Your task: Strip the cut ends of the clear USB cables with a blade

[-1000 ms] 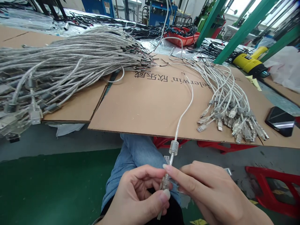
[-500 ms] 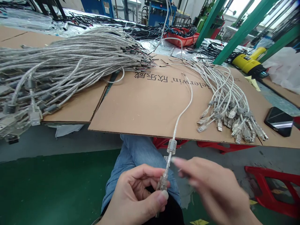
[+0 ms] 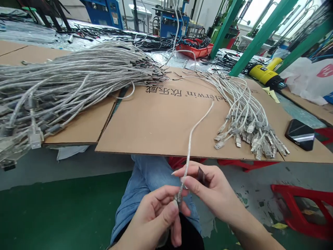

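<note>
My left hand (image 3: 158,213) is closed on the lower part of a clear-jacketed USB cable (image 3: 191,139), above my lap. Its fingers mostly hide the cable's lower end. Just above, my right hand (image 3: 210,189) pinches the same cable between thumb and fingers. A small dark brown piece (image 3: 201,176) is tucked in the right hand's curled fingers; its kind is unclear. From the hands the cable runs up over the cardboard (image 3: 145,128), its thin tip lying near the printed letters.
A big bundle of similar cables (image 3: 78,74) lies to the left, and a smaller pile (image 3: 244,114) to the right. Beside that pile are a black phone (image 3: 300,134) and a yellow heat gun (image 3: 265,74). Further back stand a red tray (image 3: 195,50) and green posts (image 3: 262,38). A red stool (image 3: 304,215) is at lower right.
My right hand has come in from the right and now pinches the cable. The grey bead on the cable is no longer plainly visible above my left hand. The cable's free tip has shifted.
</note>
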Demonstrator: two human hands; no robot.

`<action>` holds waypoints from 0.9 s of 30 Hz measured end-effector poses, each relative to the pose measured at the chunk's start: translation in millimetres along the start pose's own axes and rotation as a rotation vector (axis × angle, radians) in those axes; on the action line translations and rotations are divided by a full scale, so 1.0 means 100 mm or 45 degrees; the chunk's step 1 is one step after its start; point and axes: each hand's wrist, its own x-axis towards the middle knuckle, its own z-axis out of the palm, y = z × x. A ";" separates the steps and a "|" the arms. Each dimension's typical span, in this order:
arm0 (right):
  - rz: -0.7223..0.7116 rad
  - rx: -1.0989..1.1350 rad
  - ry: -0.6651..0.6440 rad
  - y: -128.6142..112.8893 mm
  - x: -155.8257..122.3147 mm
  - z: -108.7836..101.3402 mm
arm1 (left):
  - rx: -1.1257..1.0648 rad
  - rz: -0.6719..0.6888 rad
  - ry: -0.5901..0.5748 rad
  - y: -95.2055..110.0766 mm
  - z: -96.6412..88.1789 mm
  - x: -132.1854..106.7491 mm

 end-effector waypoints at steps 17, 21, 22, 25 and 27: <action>-0.297 -0.857 -0.415 -0.15 -0.33 -0.05 | 0.135 0.131 0.284 0.04 0.05 -0.02; -0.300 -0.871 -0.427 -0.18 -0.30 -0.06 | 0.133 0.125 0.207 0.02 0.03 -0.03; -0.305 -0.873 -0.429 -0.19 -0.30 -0.06 | 0.133 0.125 0.193 0.01 0.03 -0.04; -0.311 -0.875 -0.425 -0.21 -0.29 -0.06 | 0.123 0.128 0.177 0.00 0.03 -0.04; -0.311 -0.858 -0.420 -0.22 -0.29 -0.06 | 0.115 0.133 0.172 0.00 0.03 -0.04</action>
